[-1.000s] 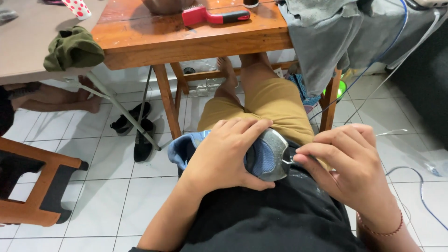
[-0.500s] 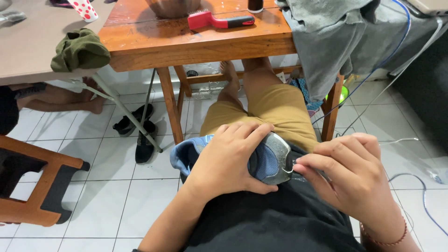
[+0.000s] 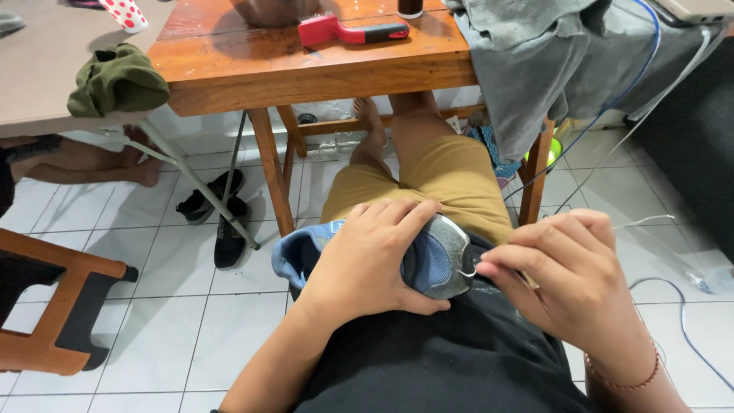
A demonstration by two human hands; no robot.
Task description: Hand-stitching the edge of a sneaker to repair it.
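Observation:
A blue shoe [image 3: 428,260] with a grey toe cap lies in my lap, held on its side by my left hand [image 3: 367,264], fingers wrapped over its top. My right hand [image 3: 569,268] pinches a small curved metal needle [image 3: 468,271] at the edge of the grey toe cap, thumb and forefinger closed on it. A thin pale thread runs off to the right of that hand. My legs in tan shorts stretch under the wooden table [image 3: 321,69].
On the table lie a red-handled brush [image 3: 348,30] and a grey cloth [image 3: 550,69] draped over its right end. A folded olive cloth [image 3: 118,80] rests on a beige table at left. Black sandals [image 3: 218,210] sit on the tiles; another person's legs show far left; cables trail right.
My right hand has drawn slightly right and down, pulling the needle at the toe cap. The view has shifted a little; my left hand keeps its hold on the shoe.

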